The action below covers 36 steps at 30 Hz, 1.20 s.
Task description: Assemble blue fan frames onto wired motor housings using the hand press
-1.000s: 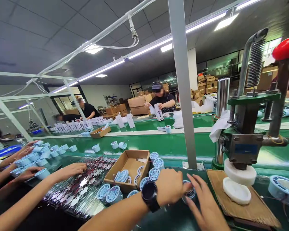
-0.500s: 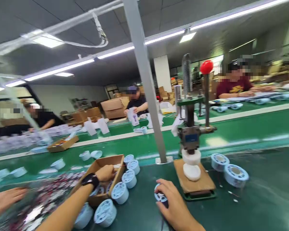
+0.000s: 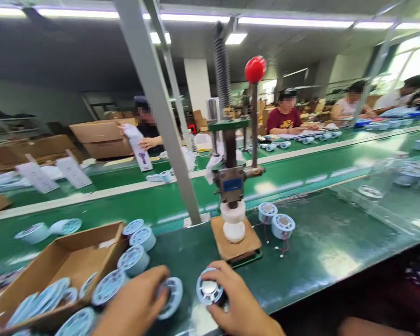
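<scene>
My left hand (image 3: 138, 301), blurred by motion, pinches a light blue slotted ring (image 3: 176, 298) above the green bench. Beside it, my right hand (image 3: 243, 301) grips a round light blue part with a silver centre (image 3: 210, 287), its face turned up. The two pieces are close together but apart. Left of my left hand stands a cardboard box (image 3: 75, 252) with several flat light blue rings (image 3: 44, 301) inside. Several light blue cylindrical housings (image 3: 135, 261) line its right side.
A hand press (image 3: 231, 182) with a red ball lever (image 3: 255, 70) and white pads stands ahead. Two blue housings with thin wires (image 3: 283, 227) sit to its right. A grey post (image 3: 161, 107) rises behind the bench. Beyond the green conveyor (image 3: 301, 168), several people sit working.
My left hand has come out of the cardboard box with a light blue ring and moved towards my right hand. The view has swung right; my right hand still holds its round part.
</scene>
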Each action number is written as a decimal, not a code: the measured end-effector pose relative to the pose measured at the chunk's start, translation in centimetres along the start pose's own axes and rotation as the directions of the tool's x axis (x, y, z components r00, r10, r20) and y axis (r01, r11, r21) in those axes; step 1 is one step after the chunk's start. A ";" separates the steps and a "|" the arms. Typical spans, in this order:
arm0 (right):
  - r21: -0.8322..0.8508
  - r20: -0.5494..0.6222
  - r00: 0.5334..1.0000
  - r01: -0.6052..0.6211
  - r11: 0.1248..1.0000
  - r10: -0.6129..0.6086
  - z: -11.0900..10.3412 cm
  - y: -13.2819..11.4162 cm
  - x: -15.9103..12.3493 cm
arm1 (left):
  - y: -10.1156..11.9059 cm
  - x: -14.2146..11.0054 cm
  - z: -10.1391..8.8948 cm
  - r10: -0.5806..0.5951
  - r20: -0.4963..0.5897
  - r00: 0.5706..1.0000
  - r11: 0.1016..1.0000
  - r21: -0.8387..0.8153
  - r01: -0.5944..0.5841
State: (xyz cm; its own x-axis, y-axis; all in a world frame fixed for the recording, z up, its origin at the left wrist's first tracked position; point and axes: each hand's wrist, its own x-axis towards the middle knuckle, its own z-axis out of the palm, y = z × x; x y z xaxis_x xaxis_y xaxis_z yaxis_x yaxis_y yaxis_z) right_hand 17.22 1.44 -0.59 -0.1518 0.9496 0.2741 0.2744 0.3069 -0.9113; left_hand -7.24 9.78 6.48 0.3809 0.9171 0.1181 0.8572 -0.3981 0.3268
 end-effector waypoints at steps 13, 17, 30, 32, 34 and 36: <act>-0.162 0.026 0.997 0.080 0.984 -0.077 -1.4 1.8 -2.2 | 3.3 -5.4 7.4 0.015 -0.023 1.000 0.999 -0.050 -0.016; -0.168 -0.060 0.989 0.121 0.978 -0.133 -0.7 2.7 -2.5 | 4.5 -4.9 7.8 -0.080 -0.080 0.994 0.994 -0.079 0.073; -0.272 -0.134 0.975 0.133 0.953 -0.175 0.0 4.2 -3.0 | 6.9 -4.3 8.1 -0.123 -0.166 0.978 0.917 -0.396 0.048; -0.274 -0.113 0.977 0.144 0.951 -0.180 -0.1 4.1 -3.0 | 8.5 -4.2 8.2 0.042 -0.211 0.977 0.919 -0.375 -0.120; -0.252 -0.125 0.976 0.143 0.957 -0.179 -0.1 4.0 -3.0 | 9.8 -4.0 8.3 0.115 -0.244 0.963 0.923 -0.332 -0.194; -0.226 -0.154 0.975 0.126 0.966 -0.163 0.0 3.9 -2.9 | 10.5 -3.9 8.5 0.095 -0.235 0.967 0.928 -0.330 -0.171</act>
State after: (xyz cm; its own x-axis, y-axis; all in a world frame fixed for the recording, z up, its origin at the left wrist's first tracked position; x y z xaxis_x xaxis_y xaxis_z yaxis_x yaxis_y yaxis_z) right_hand 18.71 -0.14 -4.91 -0.0463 0.8852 0.4629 0.4603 0.4302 -0.7765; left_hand 3.19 1.83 1.48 0.3684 0.8546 0.3658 0.6162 -0.5192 0.5923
